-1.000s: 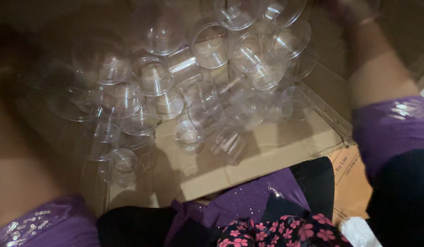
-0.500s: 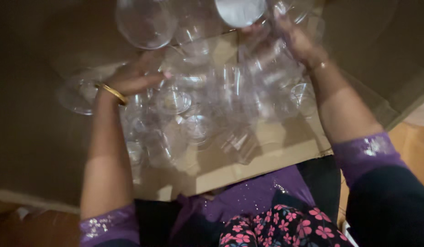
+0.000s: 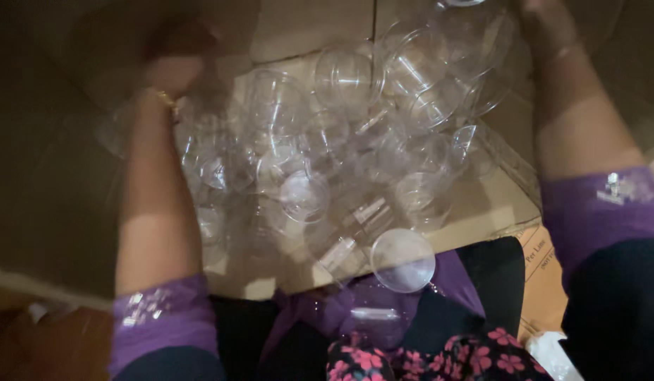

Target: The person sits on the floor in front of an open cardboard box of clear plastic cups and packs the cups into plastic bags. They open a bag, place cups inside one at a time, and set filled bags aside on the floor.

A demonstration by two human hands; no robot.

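Observation:
A heap of several clear plastic cups (image 3: 341, 155) lies inside an open brown cardboard box (image 3: 482, 212). My left hand (image 3: 173, 70), blurred and wearing a gold bangle, reaches to the far left side of the heap; its fingers are not clearly visible. My right hand (image 3: 549, 32) is at the top right edge, beside the cups there, mostly cut off by the frame. One clear cup (image 3: 403, 259) lies at the near edge of the box, over my lap. Both forearms flank the heap.
The box flaps (image 3: 52, 212) spread to the left and far side. My lap in purple, black and floral cloth (image 3: 412, 353) is right under the box. A printed cardboard piece (image 3: 542, 275) sticks out at the lower right.
Both hands have spread outward to the sides of the heap. The cups have shifted, and one cup now lies at the near edge of the box.

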